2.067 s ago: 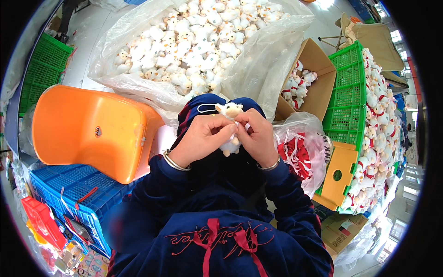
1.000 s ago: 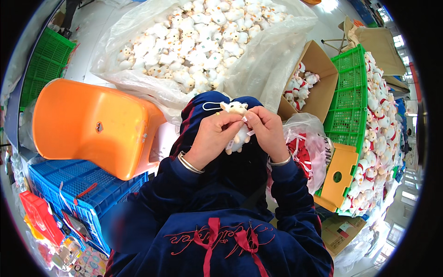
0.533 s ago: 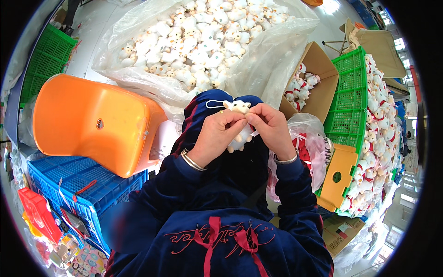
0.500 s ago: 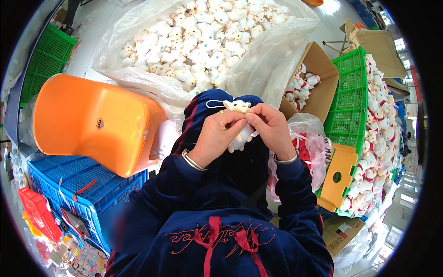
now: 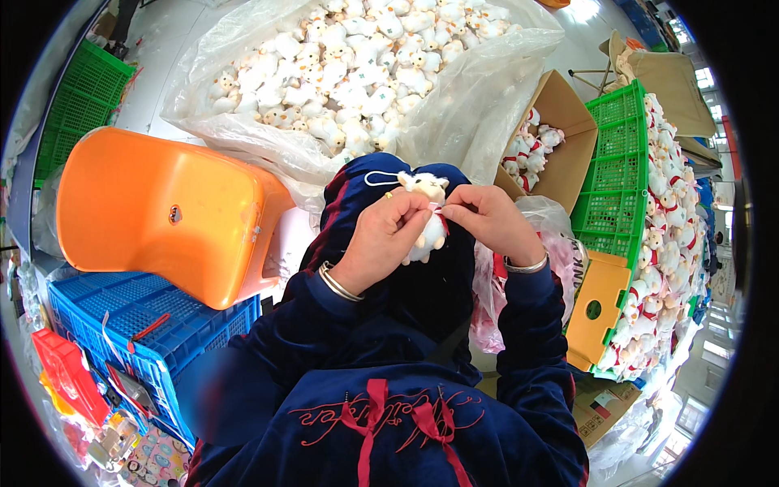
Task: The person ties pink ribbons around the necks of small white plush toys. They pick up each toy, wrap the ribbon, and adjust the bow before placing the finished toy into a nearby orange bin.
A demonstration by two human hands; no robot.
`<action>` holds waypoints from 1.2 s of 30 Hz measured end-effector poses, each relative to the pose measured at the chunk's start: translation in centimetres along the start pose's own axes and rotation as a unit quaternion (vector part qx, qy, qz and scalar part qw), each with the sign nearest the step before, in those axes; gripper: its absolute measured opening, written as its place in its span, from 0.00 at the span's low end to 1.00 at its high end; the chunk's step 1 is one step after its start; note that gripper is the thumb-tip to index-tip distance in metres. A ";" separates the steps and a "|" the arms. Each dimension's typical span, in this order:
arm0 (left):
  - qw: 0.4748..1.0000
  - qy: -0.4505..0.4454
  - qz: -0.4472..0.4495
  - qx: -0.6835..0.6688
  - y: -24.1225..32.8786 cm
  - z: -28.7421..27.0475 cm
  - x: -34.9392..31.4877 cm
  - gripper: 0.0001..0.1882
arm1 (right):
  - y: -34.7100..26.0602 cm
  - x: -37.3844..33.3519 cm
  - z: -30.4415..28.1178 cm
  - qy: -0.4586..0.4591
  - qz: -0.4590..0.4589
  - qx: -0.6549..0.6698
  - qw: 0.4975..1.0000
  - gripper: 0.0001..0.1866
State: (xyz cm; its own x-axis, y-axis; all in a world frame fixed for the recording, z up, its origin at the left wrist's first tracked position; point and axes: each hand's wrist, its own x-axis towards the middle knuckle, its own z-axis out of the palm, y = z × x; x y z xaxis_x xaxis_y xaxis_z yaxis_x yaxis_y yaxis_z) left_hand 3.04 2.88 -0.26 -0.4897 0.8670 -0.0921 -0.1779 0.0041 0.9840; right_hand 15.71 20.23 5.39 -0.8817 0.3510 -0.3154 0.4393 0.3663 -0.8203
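A small white plush sheep (image 5: 432,235) with a cream face rests over my lap, its face toward the top of the view and a white cord loop beside its head. My left hand (image 5: 385,237) is closed on the toy's body and neck, thumb and fingertips pinched together. At the neck, my right hand (image 5: 497,224) pinches the end of a thin, pale ribbon (image 5: 436,209) between thumb and forefinger. A bit of red shows just below those fingertips. The fingers partly hide the ribbon's ends.
Beyond my knees lies a big clear plastic bag (image 5: 462,105) full of white plush toys. An orange chair (image 5: 162,211) and a blue crate (image 5: 138,316) stand left. On the right are a cardboard box (image 5: 572,122), a green crate (image 5: 613,170) and heaped toys with red scarves (image 5: 661,235).
My right hand has moved slightly right, away from my left hand, drawing on the ribbon. The toy's head now shows more fully, with red visible at its neck.
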 end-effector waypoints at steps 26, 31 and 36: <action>0.997 -0.020 0.014 0.078 0.8 0.3 0.4 0.07 | 1.4 -1.8 1.5 -0.044 0.116 0.332 0.935 0.15; 0.990 0.004 0.075 0.120 0.2 0.4 0.3 0.05 | 0.6 -1.9 2.6 0.016 0.118 0.337 0.934 0.10; 0.995 -0.019 0.042 0.085 0.3 0.0 0.6 0.06 | 1.1 -2.3 2.0 0.006 0.071 0.322 0.944 0.08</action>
State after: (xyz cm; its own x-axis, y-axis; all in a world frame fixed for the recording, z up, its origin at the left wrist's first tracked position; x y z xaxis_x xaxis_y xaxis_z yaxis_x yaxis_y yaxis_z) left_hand 2.71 3.37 -0.01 -0.4638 0.8859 -0.0057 0.0115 0.0124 0.9999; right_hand 17.84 18.09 4.26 -0.8175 0.3691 -0.4422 0.3541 -0.2835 -0.8912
